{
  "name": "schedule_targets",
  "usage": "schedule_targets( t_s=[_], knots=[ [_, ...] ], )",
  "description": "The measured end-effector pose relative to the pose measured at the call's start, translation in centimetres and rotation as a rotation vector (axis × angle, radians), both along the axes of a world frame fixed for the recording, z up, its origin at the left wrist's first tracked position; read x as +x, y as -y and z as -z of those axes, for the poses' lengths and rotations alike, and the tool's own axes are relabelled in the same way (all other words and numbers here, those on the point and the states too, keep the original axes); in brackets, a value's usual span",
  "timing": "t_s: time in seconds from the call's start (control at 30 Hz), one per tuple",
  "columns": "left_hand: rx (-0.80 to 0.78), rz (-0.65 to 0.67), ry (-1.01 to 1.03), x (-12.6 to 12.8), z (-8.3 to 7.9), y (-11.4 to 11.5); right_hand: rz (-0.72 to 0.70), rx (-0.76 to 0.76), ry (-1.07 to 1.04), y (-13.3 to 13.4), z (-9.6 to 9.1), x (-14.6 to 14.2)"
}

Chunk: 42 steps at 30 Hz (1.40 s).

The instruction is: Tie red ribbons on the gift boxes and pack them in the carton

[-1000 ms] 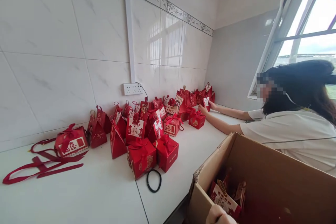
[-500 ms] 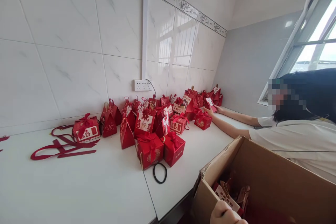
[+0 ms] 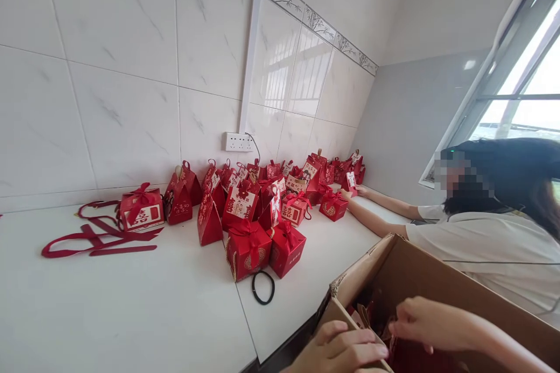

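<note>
An open cardboard box (image 3: 441, 282) stands at the lower right, against the white counter's (image 3: 131, 309) edge. Red items lie inside it, mostly hidden. My left hand (image 3: 339, 349) rests on the box's near flap with its fingers stretched out flat. My right hand (image 3: 422, 323) reaches down into the box, its fingers curled together among the red items; what they grip is hidden. Several red gift boxes (image 3: 247, 247) with bows stand clustered on the counter near the tiled wall.
A black hair tie (image 3: 263, 287) lies before the front boxes. Loose red ribbons (image 3: 100, 239) trail at the left. A co-worker in white (image 3: 494, 233) leans over the counter, hands (image 3: 350, 191) at the far boxes. A wall socket (image 3: 238, 141) and a window (image 3: 525, 99) are nearby.
The view has turned slightly. My left hand has come up onto the box flap, and my right hand has entered and reached into the box. The co-worker still handles the far boxes.
</note>
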<state>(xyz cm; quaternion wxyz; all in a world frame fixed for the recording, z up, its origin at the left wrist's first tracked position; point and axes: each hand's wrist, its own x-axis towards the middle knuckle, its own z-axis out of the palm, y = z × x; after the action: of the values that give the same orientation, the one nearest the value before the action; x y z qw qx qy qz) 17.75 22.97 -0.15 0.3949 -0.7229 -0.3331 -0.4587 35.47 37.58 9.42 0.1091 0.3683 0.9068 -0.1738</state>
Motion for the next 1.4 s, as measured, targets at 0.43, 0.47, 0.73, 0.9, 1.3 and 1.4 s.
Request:
schedule_targets(
  t_s=[0.43,0.47,0.73,0.9,1.3,1.4],
  knots=[
    [-0.367,-0.150,0.151,-12.5,0.4,9.7,-0.025,0.430,-0.174,-6.6,-5.5,-17.8],
    [-0.393,-0.145,0.142,-12.8,0.2,9.9,-0.017,0.421,-0.176,-7.2,-4.9,-19.1],
    [-0.416,-0.031,0.282,-15.2,0.0,9.6,0.082,0.414,-0.201,-10.0,-0.7,-25.5],
    [-0.469,-0.046,0.363,-15.8,0.4,9.6,0.132,0.377,-0.248,-11.3,1.3,-27.3],
    [-0.471,-0.146,0.483,-15.4,0.8,8.3,0.111,0.350,-0.291,-11.9,3.6,-26.7],
    [-0.481,-0.126,0.511,-15.4,1.0,8.3,0.136,0.349,-0.256,-11.2,2.7,-25.9]
  ],
)
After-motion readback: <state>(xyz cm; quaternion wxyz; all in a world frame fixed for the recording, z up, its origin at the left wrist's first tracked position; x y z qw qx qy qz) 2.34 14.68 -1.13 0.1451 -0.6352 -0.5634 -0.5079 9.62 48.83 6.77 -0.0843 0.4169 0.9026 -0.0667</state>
